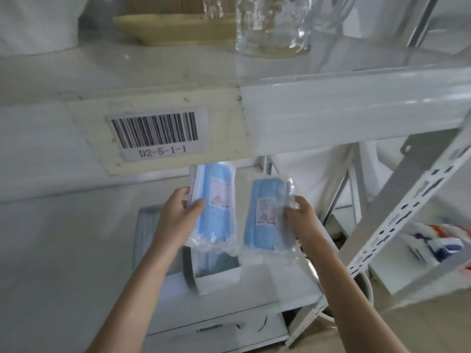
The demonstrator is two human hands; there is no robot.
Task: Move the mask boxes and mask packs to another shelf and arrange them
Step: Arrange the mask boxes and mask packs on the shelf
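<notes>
Two clear-wrapped packs of blue masks are held up side by side, just apart, in front of the white shelf [254,289] — one in each hand. The left pack [212,207] stands nearly upright with a small printed label on its face; the left hand [175,217] grips it at its left edge, thumb across the front of the wrapper and fingers behind. The right pack [269,215] sits a little lower and carries a similar label; the right hand [302,215] pinches it along its right edge, thumb on the front.

Directly below the left pack, an open white mask box [216,278] rests on the shelf with blue masks showing inside. To the left of that box, another pack of blue masks [145,233] lies flat on the shelf, partly hidden behind the left forearm.

Above the packs runs the front beam of the next shelf up, bearing a barcode label [159,132] marked D2-5-1-1. On that upper shelf stand a clear glass jug [272,26] and, to its left, a pale shallow dish [175,29]. Right of the packs, a perforated metal upright [407,205] slants across the view — beyond it lies some blue, white and red packaging [438,245], too blurred to identify.
</notes>
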